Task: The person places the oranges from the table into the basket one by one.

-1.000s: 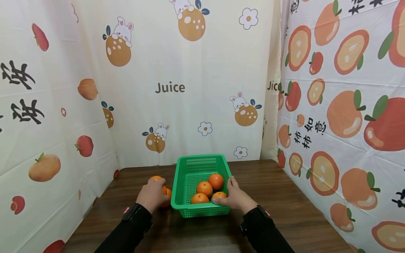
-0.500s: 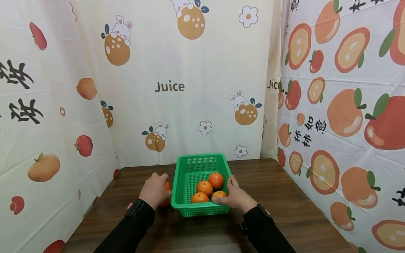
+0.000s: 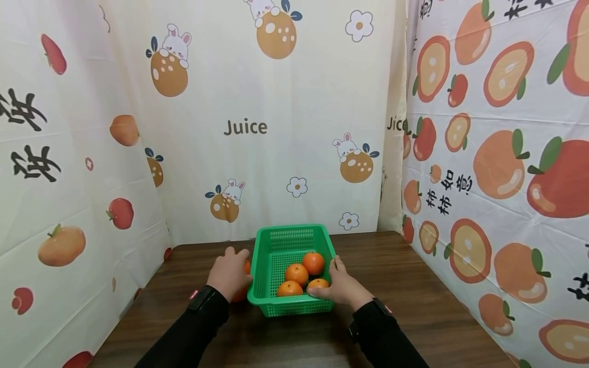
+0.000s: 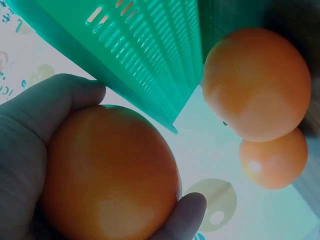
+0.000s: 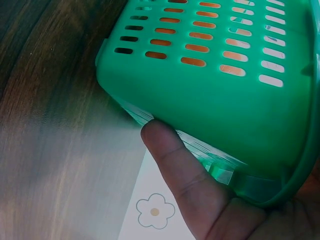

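My left hand [image 3: 230, 274] is just left of the green plastic basket [image 3: 294, 308]. Its thumb and fingers are curled round an orange [image 4: 112, 175], which the left wrist view shows close to the basket's rim. Two more oranges, a nearer one [image 4: 257, 85] and a farther one [image 4: 273, 159], lie outside the basket there. From the head, the left hand mostly hides them. My right hand [image 3: 342, 286] grips the basket at its near right side, thumb over the rim and a finger [image 5: 172, 155] along the outer wall. Several oranges [image 3: 296, 274] sit inside, toward the front and right.
The basket stands on a dark wooden table [image 3: 414, 306]. Behind the table hangs a cream printed curtain [image 3: 294, 153]. Fruit-printed cloths close off the left side [image 3: 83, 184] and the right side [image 3: 497, 214].
My left hand has closed over an orange beside the basket and shifted slightly right, toward the basket's left rim. The right hand and the basket have stayed in place.
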`<action>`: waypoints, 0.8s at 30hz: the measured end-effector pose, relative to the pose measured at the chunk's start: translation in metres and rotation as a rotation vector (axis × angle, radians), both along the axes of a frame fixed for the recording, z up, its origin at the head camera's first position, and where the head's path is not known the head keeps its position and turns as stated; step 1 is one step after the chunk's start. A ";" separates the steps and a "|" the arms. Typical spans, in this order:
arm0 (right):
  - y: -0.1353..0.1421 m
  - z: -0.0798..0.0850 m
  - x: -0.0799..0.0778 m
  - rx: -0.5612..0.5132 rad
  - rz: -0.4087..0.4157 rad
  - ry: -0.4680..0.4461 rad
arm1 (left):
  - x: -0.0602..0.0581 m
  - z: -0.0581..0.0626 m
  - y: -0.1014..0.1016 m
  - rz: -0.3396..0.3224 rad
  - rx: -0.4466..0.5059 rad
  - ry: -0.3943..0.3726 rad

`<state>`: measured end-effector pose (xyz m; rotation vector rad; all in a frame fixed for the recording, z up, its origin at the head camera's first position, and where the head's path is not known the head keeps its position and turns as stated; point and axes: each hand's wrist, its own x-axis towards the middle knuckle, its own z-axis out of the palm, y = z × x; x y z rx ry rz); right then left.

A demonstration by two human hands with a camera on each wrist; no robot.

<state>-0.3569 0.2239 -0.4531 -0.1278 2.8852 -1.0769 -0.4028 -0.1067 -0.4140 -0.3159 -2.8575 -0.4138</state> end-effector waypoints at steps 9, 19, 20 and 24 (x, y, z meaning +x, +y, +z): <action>0.000 -0.001 0.000 0.009 0.004 0.003 | -0.002 0.002 0.008 -0.035 -0.056 0.038; 0.001 -0.001 0.000 0.012 0.006 0.001 | -0.006 0.009 0.028 -0.040 -0.074 0.009; 0.001 -0.001 -0.001 0.012 0.005 0.000 | -0.007 0.010 0.030 -0.036 -0.070 -0.001; 0.001 -0.001 -0.001 0.018 0.004 0.002 | -0.010 0.012 0.036 -0.030 -0.047 -0.030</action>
